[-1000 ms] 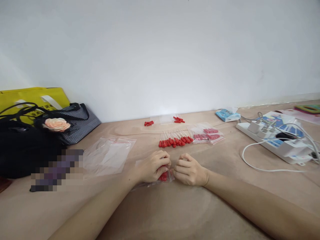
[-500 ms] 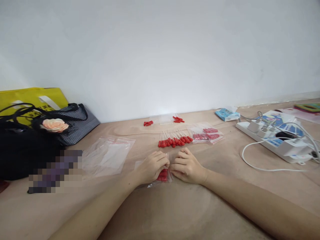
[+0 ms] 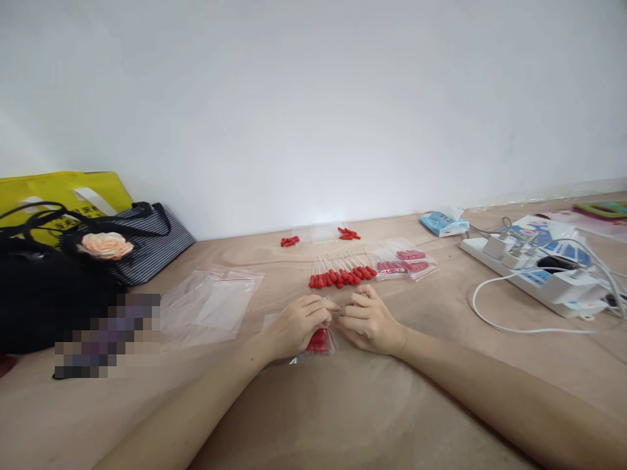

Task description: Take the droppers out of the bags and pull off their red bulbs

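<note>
Low in the middle of the table lies a clear zip bag (image 3: 318,343) with red pieces inside. My left hand (image 3: 301,326) is closed on the bag's edge, its index finger reaching toward the right hand. Curled at the bag's right edge, my right hand (image 3: 369,323) pinches that edge; its fingertips are partly hidden. Just beyond both hands is a row of red-tipped sticks (image 3: 337,277), pale stems pointing away. Right of the row rests another clear zip bag (image 3: 386,269) with red pieces in it.
Two small red piles (image 3: 290,241) and a clear bag (image 3: 313,234) lie near the wall. Flat clear bags (image 3: 220,307) are at left, beside a black bag (image 3: 59,300) and striped bag (image 3: 157,245). A power strip (image 3: 539,287) with cables and a blue tissue pack (image 3: 443,224) are at right.
My left index finger has stretched out toward my right hand, and my right hand has shifted up slightly. The zip bag stays between them; the view has moved a little.
</note>
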`<state>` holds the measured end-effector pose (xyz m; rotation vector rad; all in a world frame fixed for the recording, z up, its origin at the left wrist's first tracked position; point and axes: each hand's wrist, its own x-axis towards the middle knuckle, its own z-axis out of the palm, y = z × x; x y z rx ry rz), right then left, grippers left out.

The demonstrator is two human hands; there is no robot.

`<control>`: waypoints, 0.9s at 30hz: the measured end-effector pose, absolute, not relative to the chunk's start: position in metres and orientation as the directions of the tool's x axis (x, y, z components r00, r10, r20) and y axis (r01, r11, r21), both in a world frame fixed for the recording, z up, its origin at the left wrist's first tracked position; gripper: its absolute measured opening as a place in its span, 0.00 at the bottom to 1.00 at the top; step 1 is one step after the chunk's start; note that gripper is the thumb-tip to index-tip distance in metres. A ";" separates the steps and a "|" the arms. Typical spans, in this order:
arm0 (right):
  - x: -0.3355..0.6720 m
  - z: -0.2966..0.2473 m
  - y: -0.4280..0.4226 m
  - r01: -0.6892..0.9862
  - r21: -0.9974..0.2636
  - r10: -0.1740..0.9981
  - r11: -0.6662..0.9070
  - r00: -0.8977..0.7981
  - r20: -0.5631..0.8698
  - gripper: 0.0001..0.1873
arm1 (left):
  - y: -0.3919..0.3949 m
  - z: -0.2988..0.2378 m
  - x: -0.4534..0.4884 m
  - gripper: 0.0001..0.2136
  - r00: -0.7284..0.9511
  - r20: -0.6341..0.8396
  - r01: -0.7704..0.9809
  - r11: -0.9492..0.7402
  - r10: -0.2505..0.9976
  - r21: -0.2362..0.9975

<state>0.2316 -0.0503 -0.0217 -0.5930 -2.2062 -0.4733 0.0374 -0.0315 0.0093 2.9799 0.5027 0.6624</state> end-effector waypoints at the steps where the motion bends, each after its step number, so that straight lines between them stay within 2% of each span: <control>1: 0.232 -0.022 -0.050 0.558 0.137 0.266 0.818 -0.579 0.770 0.10 | -0.031 0.009 0.037 0.10 0.856 0.398 0.306 -0.944 0.329 0.124; 7: 0.232 -0.022 -0.049 0.556 0.122 0.276 0.822 -0.578 0.768 0.09 | -0.029 0.008 0.035 0.10 0.826 0.350 0.400 -0.897 0.441 0.186; 12: 0.233 -0.022 -0.050 0.587 0.102 0.308 0.803 -0.555 0.773 0.09 | -0.028 0.009 0.036 0.07 0.845 0.392 0.328 -0.932 0.363 0.154; 20: 0.231 -0.023 -0.051 0.610 0.060 0.346 0.790 -0.525 0.777 0.10 | -0.030 0.010 0.042 0.11 0.852 0.465 0.279 -0.960 0.240 -0.015; 27: 0.235 -0.019 -0.048 0.592 0.098 0.329 0.800 -0.570 0.753 0.10 | -0.028 0.003 0.041 0.11 0.859 0.443 0.293 -0.956 0.255 -0.018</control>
